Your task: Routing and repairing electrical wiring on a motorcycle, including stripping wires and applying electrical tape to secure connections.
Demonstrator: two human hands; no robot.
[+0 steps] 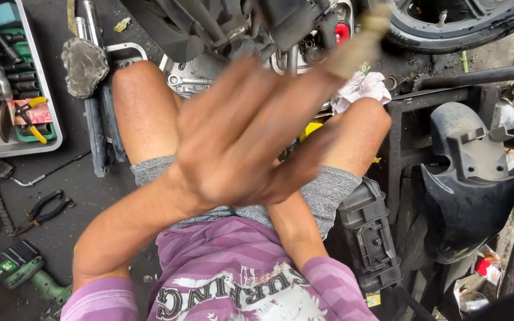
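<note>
Your left hand (239, 137) is spread open and blurred, fingers pointing far and right, holding nothing. Your right hand (322, 151) lies crossed beneath it, mostly hidden, so I cannot tell its grip. A crumpled white rag (361, 88) sits just beyond your right knee. Far left lies a grey tray of sockets (43, 119); near left, black pliers (46, 209) and a green cordless drill (16, 270) rest on the floor.

white rag (361, 88) | crumpled | on floor by knee, near blurred fingertips, contact unclear
</note>
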